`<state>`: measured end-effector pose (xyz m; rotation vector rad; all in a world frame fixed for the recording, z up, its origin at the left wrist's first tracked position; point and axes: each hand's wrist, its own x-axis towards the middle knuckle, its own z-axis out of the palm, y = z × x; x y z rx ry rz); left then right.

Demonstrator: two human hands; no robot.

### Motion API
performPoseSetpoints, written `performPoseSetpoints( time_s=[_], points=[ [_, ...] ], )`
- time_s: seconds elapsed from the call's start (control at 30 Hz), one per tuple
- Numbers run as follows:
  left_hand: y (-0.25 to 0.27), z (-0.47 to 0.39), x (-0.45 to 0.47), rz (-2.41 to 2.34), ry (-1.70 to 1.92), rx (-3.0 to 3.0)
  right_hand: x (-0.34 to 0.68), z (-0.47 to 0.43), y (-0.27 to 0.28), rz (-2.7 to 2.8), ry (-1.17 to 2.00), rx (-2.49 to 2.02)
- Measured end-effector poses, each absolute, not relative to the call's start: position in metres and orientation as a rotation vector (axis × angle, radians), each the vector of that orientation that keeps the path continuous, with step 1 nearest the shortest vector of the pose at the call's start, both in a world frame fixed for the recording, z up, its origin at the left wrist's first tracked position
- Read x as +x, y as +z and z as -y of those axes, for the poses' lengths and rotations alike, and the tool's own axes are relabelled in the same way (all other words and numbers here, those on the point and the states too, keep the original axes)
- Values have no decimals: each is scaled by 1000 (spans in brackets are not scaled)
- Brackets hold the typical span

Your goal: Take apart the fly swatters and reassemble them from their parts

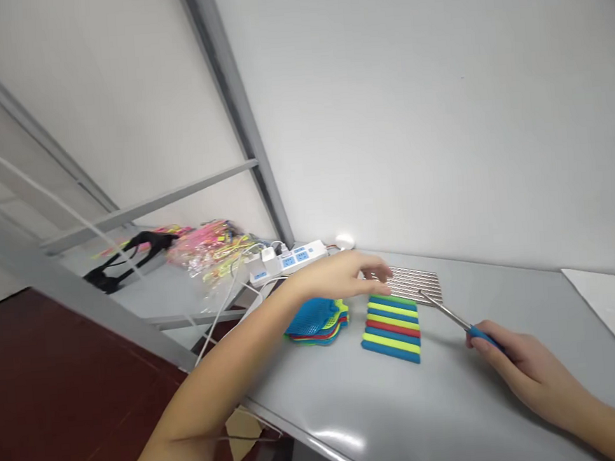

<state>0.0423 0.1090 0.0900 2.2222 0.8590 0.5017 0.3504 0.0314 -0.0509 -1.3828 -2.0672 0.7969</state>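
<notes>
My right hand (520,363) is closed around the blue grip of a thin metal rod (453,315). The rod points up and left, its small tip over the right end of a row of bare metal rods (414,283). My left hand (350,273) reaches across the table, fingers slightly curled and apart, above the left end of that row; nothing shows in it. Nearer me lies a row of coloured grip tubes (391,330) in blue, yellow, red and green. Under my left forearm is a stack of mesh fly swatter heads (317,321), blue on top.
A white power strip (293,259) with plugs and cables lies by the wall. On the shelf to the left are plastic bags of colourful pieces (211,248) and a black strap-like item (130,260). A grey metal post rises behind. A white board (613,307) lies at the right.
</notes>
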Motion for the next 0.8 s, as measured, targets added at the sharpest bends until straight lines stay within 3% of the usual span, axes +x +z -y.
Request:
performPoseSetpoints(
  time_s=[0.3,0.53,0.67,0.8],
  points=[
    [35,-38,-56,-1415,444,2569,340,-27,-59,2181,658,-1291],
    [14,-19,-69,-1385,488,2682,344,-27,-63,2222,629,-1303],
    [15,-24,-71,-1410,804,2674,341,-25,-62,2258,593,-1284],
    [42,-37,-55,-1538,1573,2377,340,-25,-61,2223,539,-1272]
  ],
)
